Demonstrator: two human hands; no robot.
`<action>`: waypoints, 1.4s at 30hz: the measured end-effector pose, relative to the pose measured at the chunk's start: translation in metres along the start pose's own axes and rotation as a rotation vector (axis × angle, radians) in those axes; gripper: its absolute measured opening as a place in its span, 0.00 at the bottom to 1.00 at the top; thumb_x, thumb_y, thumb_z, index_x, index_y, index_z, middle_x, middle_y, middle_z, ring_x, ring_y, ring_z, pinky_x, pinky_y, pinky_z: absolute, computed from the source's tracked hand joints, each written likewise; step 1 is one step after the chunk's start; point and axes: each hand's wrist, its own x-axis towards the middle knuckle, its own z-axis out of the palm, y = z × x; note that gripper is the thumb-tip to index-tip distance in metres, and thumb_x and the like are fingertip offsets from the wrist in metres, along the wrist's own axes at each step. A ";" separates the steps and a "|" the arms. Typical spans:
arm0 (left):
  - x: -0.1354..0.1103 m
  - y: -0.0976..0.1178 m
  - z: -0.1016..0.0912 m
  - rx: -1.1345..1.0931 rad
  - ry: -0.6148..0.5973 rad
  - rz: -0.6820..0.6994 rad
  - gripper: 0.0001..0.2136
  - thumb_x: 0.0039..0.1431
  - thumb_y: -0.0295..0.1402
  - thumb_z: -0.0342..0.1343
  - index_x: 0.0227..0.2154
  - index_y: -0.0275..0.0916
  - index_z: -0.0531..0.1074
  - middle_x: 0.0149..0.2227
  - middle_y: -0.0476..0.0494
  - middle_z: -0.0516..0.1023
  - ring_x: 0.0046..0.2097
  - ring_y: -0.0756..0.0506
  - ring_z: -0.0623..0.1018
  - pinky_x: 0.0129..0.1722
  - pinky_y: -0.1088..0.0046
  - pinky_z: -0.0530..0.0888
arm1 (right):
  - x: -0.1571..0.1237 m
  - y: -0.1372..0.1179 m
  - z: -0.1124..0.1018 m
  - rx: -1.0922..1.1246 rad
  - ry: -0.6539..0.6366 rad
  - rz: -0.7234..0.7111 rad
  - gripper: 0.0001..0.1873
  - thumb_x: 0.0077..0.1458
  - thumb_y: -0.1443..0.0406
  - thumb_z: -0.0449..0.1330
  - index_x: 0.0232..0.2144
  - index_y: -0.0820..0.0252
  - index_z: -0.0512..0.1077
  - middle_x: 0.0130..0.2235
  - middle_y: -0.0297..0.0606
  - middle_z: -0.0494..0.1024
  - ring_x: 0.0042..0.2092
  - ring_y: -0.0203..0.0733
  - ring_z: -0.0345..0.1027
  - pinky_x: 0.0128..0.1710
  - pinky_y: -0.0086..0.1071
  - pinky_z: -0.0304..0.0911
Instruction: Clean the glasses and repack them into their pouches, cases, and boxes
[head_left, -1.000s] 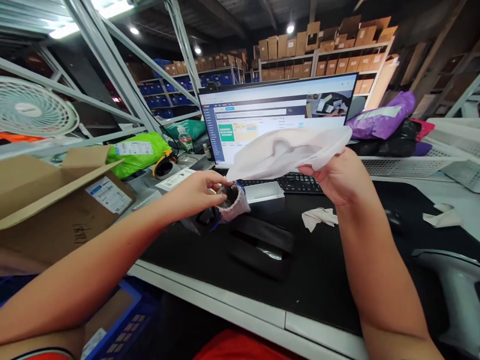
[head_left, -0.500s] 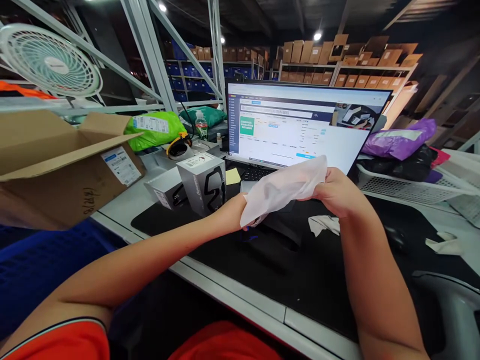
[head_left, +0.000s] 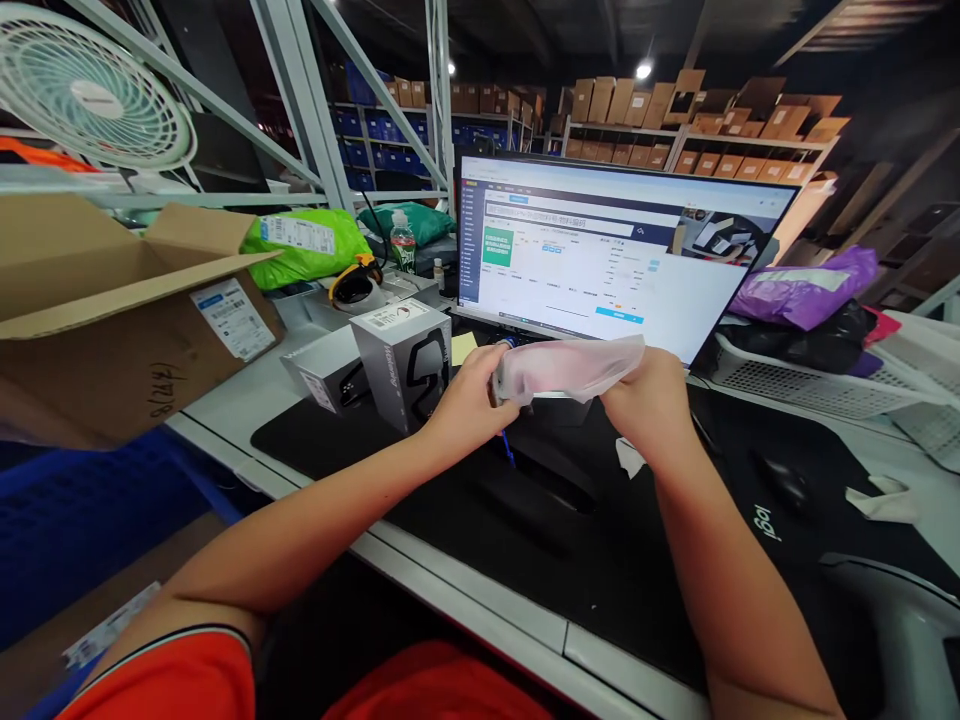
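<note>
Head view: left hand (head_left: 474, 397) and right hand (head_left: 649, 408) both grip bag (head_left: 570, 371); black mat (head_left: 442, 505) beneath, monitor (head_left: 555, 278) beyond, gray boxes (head_left: 388, 375) left of grip, mouse (head_left: 781, 480) right, shelves (head_left: 681, 146) far behind.

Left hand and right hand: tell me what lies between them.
In the head view, a translucent white wrapping spans the stretch between the left hand and right hand, with a hand at each end.

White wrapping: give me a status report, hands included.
Left hand and right hand hold white wrapping by its ends. Wrapping up over black mat, blue cord hanging below left hand. Possible obstacle: grey box close beside left hand.
</note>
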 end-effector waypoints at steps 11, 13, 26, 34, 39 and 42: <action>-0.006 0.026 0.007 0.374 0.136 -0.032 0.32 0.51 0.22 0.53 0.62 0.36 0.61 0.69 0.38 0.59 0.67 0.38 0.65 0.60 0.63 0.73 | 0.000 0.008 0.046 0.737 -0.270 0.493 0.22 0.36 0.67 0.55 0.36 0.64 0.79 0.33 0.39 0.82 0.31 0.45 0.75 0.32 0.36 0.71; -0.007 0.023 0.009 0.377 0.119 -0.003 0.32 0.51 0.22 0.53 0.62 0.37 0.62 0.68 0.38 0.61 0.67 0.39 0.65 0.60 0.64 0.74 | -0.002 0.007 0.051 0.560 -0.195 0.376 0.17 0.41 0.67 0.56 0.34 0.64 0.80 0.33 0.41 0.82 0.32 0.46 0.75 0.33 0.36 0.70; -0.013 0.004 0.006 0.244 0.162 0.144 0.31 0.49 0.20 0.54 0.59 0.41 0.64 0.65 0.41 0.66 0.64 0.40 0.70 0.60 0.61 0.74 | -0.023 -0.010 0.063 -0.518 -0.193 -0.184 0.14 0.58 0.74 0.52 0.32 0.64 0.78 0.40 0.49 0.78 0.32 0.43 0.71 0.30 0.33 0.62; -0.014 -0.001 -0.008 0.184 0.082 0.245 0.31 0.48 0.18 0.52 0.58 0.40 0.66 0.64 0.41 0.68 0.64 0.41 0.70 0.63 0.59 0.72 | -0.037 -0.021 0.079 -0.591 0.005 -0.216 0.15 0.57 0.74 0.53 0.27 0.62 0.79 0.58 0.51 0.74 0.46 0.53 0.72 0.36 0.39 0.68; -0.024 0.000 0.000 0.156 0.013 0.349 0.36 0.47 0.16 0.50 0.62 0.42 0.63 0.66 0.40 0.66 0.65 0.42 0.70 0.62 0.61 0.73 | -0.032 -0.019 0.077 -0.090 -0.134 0.074 0.11 0.53 0.71 0.55 0.33 0.63 0.78 0.46 0.48 0.80 0.34 0.44 0.74 0.32 0.35 0.69; -0.032 0.003 0.005 0.149 -0.005 0.354 0.40 0.48 0.17 0.50 0.66 0.44 0.56 0.67 0.39 0.63 0.66 0.41 0.68 0.61 0.61 0.74 | -0.028 -0.012 0.081 0.296 -0.173 0.205 0.14 0.49 0.69 0.57 0.40 0.62 0.77 0.38 0.42 0.82 0.29 0.42 0.74 0.29 0.33 0.69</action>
